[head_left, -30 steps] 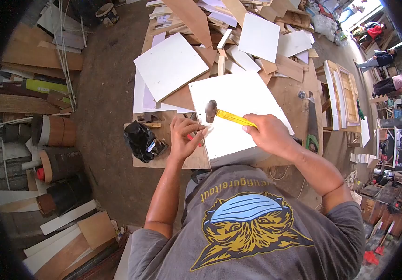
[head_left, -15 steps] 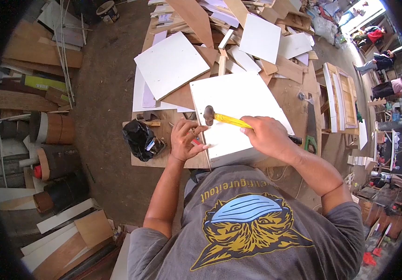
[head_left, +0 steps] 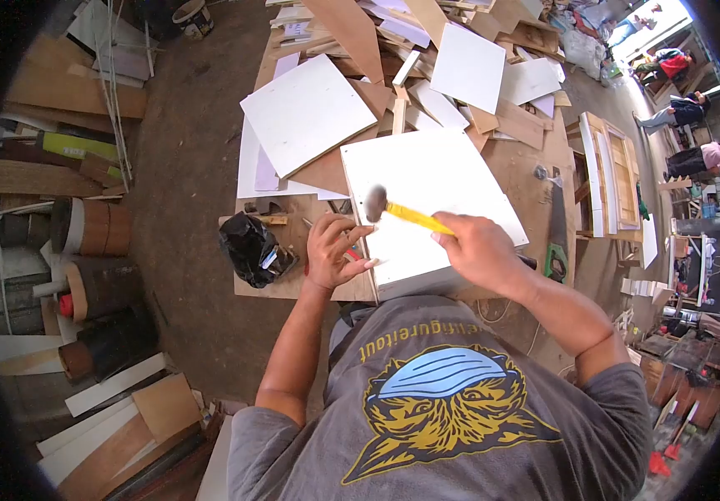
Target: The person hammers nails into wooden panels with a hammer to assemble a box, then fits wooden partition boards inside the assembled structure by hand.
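Observation:
A white box-like piece (head_left: 435,196) with a flat top stands at the table's near edge, close to my body. Wrapped round the yellow handle of a hammer (head_left: 414,219), my right hand (head_left: 481,250) is closed. The hammer's metal head is blurred over the left side of the white top; whether it touches cannot be told. My left hand (head_left: 335,250) is at the left edge of the piece, thumb and fingers apart, fingertips at the edge near the hammer head. Small dark dots mark the top along that edge.
Left of my left hand sits a black plastic bag (head_left: 251,250). A handsaw (head_left: 556,234) lies at the table's right side. White panels (head_left: 310,113) and wood offcuts (head_left: 343,37) pile up at the back. Several people are at the far right.
The hammer head has shifted slightly up and is now blurred, with my right hand moving a little rightward. My left hand stays nearly in place.

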### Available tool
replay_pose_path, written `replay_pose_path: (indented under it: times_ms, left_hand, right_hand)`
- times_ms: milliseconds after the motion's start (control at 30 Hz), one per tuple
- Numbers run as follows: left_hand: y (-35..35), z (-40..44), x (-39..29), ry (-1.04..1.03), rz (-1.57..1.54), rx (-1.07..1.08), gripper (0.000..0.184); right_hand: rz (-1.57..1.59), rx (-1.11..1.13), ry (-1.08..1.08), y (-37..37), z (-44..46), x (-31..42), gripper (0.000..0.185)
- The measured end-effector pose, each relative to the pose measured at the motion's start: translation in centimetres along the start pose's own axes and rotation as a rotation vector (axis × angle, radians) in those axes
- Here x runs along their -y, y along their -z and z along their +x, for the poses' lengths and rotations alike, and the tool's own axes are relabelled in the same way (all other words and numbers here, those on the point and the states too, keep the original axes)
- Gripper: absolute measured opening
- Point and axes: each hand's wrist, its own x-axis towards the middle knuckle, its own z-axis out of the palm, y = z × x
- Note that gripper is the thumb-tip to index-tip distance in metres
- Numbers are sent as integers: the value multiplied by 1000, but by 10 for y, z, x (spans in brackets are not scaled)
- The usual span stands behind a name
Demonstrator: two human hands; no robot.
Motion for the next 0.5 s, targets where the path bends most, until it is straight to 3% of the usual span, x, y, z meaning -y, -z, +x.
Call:
replay_pose_path:
  times_ms: [500]
  left_hand:
    - [-7,-11,3,27,-26,-36,63]
  right_hand:
    - [49,-42,-74,-4,-11,1,30]
